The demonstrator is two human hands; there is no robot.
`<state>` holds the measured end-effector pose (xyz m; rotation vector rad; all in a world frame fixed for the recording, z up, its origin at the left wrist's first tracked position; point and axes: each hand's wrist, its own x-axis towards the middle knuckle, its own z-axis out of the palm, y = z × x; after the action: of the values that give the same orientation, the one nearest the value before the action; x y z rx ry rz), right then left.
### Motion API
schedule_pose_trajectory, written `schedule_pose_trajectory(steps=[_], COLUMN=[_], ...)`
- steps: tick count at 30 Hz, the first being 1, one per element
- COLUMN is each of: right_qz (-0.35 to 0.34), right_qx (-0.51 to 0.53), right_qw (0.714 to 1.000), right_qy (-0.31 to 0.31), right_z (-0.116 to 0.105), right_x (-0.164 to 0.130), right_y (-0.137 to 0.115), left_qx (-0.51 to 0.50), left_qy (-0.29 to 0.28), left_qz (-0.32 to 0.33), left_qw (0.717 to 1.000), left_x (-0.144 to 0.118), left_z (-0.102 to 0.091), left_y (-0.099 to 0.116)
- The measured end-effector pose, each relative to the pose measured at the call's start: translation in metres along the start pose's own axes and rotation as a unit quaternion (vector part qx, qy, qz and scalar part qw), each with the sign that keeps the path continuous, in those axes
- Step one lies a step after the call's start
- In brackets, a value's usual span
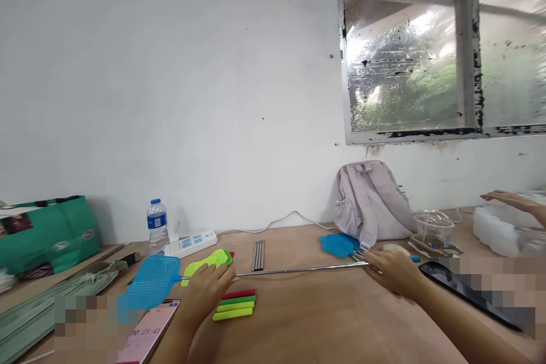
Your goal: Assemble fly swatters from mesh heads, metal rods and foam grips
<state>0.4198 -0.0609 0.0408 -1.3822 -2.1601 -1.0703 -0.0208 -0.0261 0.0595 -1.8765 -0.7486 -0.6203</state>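
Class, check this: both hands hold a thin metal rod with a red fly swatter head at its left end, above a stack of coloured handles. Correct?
Not quite. The head view shows the swatter head is blue, not red. The left hand and right hand do hold the metal rod, above the coloured handles.

Two bare forearms rise from the frame's lower edge — left hand (203, 291) and right hand (394, 272) ungloved, sleeveless, no rings or watch.
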Motion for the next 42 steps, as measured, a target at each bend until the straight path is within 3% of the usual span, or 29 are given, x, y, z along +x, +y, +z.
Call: schedule_pose_trajectory(steps=[5,10,14,17,23,27,30,35,42], right_qz=[-0.027,0.006,0.029,0.053,0.112,0.152,0.176,0.199,0.200], right_qx=[0.020,0.036,0.038,0.046,0.044,0.041,0.038,0.061,0.055], right_qw=[0.999,0.998,0.997,0.996,0.989,0.984,0.979,0.970,0.970], right_qy=[-0.019,-0.049,-0.056,-0.052,-0.084,-0.089,-0.092,-0.122,-0.128], right_z=[-0.007,-0.006,-0.003,-0.004,-0.009,-0.012,-0.017,-0.023,-0.030], right_x=[-0.015,-0.030,-0.042,-0.051,-0.074,-0.085,-0.086,-0.084,-0.075], right_y=[0.004,0.005,0.013,0.023,0.041,0.045,0.047,0.049,0.037], left_qx=[-0.022,-0.022,-0.043,-0.033,-0.035,-0.114,-0.147,-0.189,-0.217], left_qy=[-0.015,-0.065,-0.135,-0.146,-0.127,-0.169,-0.204,-0.234,-0.218], left_qz=[0.004,-0.018,-0.049,-0.052,0.006,0.037,0.032,0.022,0.015], left_qw=[1.000,0.998,0.989,0.987,0.991,0.978,0.967,0.953,0.951], left_x=[0.003,0.001,-0.003,-0.010,-0.021,-0.015,-0.009,-0.003,0.013], left_z=[0.000,0.005,0.009,0.009,-0.019,-0.047,-0.057,-0.055,-0.057], left_y=[0.004,0.001,-0.011,-0.026,-0.043,-0.038,-0.032,-0.022,-0.004])
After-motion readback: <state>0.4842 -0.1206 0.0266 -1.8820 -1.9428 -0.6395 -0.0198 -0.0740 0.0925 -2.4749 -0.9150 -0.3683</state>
